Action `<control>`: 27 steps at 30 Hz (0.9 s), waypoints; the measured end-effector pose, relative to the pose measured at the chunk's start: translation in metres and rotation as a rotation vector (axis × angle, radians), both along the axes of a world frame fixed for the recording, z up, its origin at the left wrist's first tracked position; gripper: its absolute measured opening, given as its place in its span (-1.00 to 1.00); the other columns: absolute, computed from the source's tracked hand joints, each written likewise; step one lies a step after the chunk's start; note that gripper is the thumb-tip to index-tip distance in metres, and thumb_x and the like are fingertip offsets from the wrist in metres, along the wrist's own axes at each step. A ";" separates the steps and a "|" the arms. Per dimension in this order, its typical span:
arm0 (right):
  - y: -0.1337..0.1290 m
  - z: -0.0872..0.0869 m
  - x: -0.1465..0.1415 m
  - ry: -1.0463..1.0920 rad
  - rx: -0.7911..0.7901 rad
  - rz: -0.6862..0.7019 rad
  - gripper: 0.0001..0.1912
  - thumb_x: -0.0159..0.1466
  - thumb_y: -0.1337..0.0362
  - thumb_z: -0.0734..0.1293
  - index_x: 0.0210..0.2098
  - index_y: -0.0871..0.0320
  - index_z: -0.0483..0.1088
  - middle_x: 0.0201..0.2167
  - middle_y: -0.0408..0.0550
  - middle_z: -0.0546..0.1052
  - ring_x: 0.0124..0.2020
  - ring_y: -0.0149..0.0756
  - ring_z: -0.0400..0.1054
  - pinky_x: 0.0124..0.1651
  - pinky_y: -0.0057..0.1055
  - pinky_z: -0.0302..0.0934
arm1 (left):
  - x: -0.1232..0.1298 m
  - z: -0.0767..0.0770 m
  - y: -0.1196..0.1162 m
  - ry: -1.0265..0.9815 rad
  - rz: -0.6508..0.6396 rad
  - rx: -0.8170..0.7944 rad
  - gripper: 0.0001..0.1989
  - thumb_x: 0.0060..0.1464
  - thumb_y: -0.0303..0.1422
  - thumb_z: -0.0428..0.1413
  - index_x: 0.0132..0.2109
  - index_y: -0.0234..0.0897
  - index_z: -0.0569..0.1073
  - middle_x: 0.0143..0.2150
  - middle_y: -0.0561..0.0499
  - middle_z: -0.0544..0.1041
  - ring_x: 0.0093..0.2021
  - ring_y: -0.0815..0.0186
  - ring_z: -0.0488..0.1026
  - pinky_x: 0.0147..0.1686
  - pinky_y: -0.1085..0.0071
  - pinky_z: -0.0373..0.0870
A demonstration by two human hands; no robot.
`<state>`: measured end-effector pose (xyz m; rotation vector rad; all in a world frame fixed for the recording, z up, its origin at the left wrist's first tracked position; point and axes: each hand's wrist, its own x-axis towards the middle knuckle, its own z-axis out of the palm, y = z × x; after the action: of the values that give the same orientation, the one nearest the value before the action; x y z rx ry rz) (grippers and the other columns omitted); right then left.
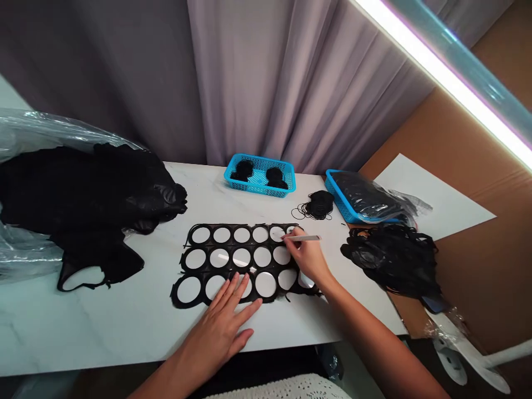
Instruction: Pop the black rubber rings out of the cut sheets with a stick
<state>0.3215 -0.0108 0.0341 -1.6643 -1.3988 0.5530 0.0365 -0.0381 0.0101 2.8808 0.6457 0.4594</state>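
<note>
On the white marbled counter, the spread left hand seemingly steadies a thin black round-windowed sheet at its six o'clock; the right hand pinches a slim pale pen-like tool at two.

No text, label, brand, number or sign can be read anywhere. The slim tool, blue basket and white sheet show no legible marking.
</note>
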 end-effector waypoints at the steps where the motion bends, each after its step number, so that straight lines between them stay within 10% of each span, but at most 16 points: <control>1: -0.001 0.001 -0.009 0.051 -0.056 0.075 -0.82 0.29 0.22 0.29 -0.44 0.07 0.27 -0.37 -0.09 0.54 -0.39 -0.25 0.31 -0.32 -0.36 0.08 | -0.003 0.001 -0.002 0.008 0.009 0.018 -0.48 0.25 -0.39 0.07 0.32 -0.16 0.26 0.46 -0.17 0.00 0.40 -0.07 0.04 0.22 -0.04 0.28; 8: -0.028 -0.006 -0.070 0.295 -0.269 0.523 -0.74 0.23 0.31 0.35 -0.50 0.09 0.18 -0.33 -0.11 0.55 -0.32 -0.29 0.37 -0.30 -0.39 0.15 | -0.029 -0.009 -0.017 -0.017 0.136 0.129 -0.53 0.29 -0.35 0.02 0.31 -0.25 0.27 0.38 -0.17 0.20 0.34 0.00 0.20 0.19 0.06 0.35; 27: -0.042 -0.013 -0.080 -0.059 -0.133 0.595 -0.80 0.27 0.39 0.36 -0.43 0.08 0.27 -0.36 -0.11 0.48 -0.28 -0.24 0.29 -0.26 -0.35 0.16 | -0.027 -0.006 -0.020 -0.021 0.193 0.085 -0.57 0.28 -0.35 0.01 0.26 -0.21 0.33 0.40 -0.16 0.16 0.35 0.01 0.19 0.19 0.04 0.34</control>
<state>0.2410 -0.0523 0.0212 -1.3556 -1.9465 0.9511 0.0093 -0.0580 0.0039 2.9008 0.9271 0.5552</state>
